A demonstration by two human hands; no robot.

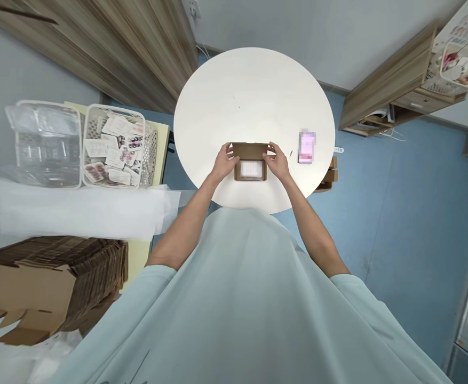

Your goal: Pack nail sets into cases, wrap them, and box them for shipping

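A small brown cardboard box [250,151] stands near the front of the round white table [253,80], its lid raised at the far side. Inside lies a whitish packet [251,169] with faint print, too small to read. At the lid's left edge, my left hand [224,161] grips the cardboard between thumb and fingers. My right hand [277,161] has hold of the opposite edge in the same way. Both thumbs rest near the fold between lid and box.
A phone with a blurred screen [307,147] lies right on the table. To the left are a basket of printed packets [116,146], a basket of clear plastic [47,144], white sheets [77,208] and stacked flat cardboard boxes [93,282]. Brown boxes [330,176] sit beyond the table's right edge.
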